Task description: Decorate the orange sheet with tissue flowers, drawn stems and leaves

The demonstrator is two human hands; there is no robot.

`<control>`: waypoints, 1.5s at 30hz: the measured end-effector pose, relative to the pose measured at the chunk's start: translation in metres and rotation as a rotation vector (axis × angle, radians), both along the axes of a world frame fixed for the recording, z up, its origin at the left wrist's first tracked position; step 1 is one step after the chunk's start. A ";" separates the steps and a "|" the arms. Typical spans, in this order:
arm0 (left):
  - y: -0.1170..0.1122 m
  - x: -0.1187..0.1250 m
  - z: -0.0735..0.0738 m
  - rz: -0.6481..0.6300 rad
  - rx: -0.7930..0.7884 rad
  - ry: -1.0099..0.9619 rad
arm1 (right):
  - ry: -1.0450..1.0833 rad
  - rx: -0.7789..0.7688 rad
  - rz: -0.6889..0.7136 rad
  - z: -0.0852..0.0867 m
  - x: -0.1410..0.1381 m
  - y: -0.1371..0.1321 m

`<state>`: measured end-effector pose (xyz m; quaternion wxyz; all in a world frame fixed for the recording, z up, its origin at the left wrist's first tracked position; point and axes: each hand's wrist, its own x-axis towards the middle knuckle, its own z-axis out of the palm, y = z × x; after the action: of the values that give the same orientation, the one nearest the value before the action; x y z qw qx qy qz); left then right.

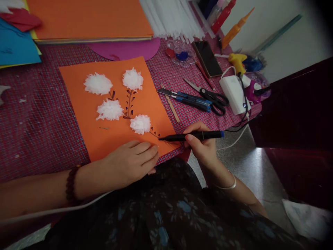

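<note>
An orange paper sheet lies on the red checked tablecloth. Several white fluffy tissue flowers are stuck on it, with dark drawn stems and leaves. My left hand rests flat on the sheet's near edge, fingers together and stretched out, holding nothing. My right hand pinches a black marker with a blue end. The marker's tip touches the paper at the end of the stem below the nearest flower.
Scissors, a blue utility knife and a wooden stick lie right of the sheet. A phone, a white box, a yellow glue gun and bottles sit further back. Coloured paper stacks are at the far edge.
</note>
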<state>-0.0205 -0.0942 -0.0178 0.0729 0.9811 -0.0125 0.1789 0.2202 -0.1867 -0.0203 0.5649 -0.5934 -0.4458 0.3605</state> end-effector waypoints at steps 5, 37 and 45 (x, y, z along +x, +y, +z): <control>-0.001 0.000 -0.001 0.018 -0.023 0.021 | 0.243 0.154 -0.094 0.010 0.014 0.011; 0.008 0.000 0.007 -0.025 -0.043 0.068 | 0.166 0.246 -0.012 0.039 0.071 0.109; 0.009 -0.002 0.007 -0.049 -0.035 0.064 | 0.022 0.104 0.009 -0.007 0.023 0.005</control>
<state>-0.0224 -0.0847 -0.0111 0.0949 0.9842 -0.0313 0.1460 0.2434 -0.1815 -0.0274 0.5982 -0.5572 -0.4606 0.3458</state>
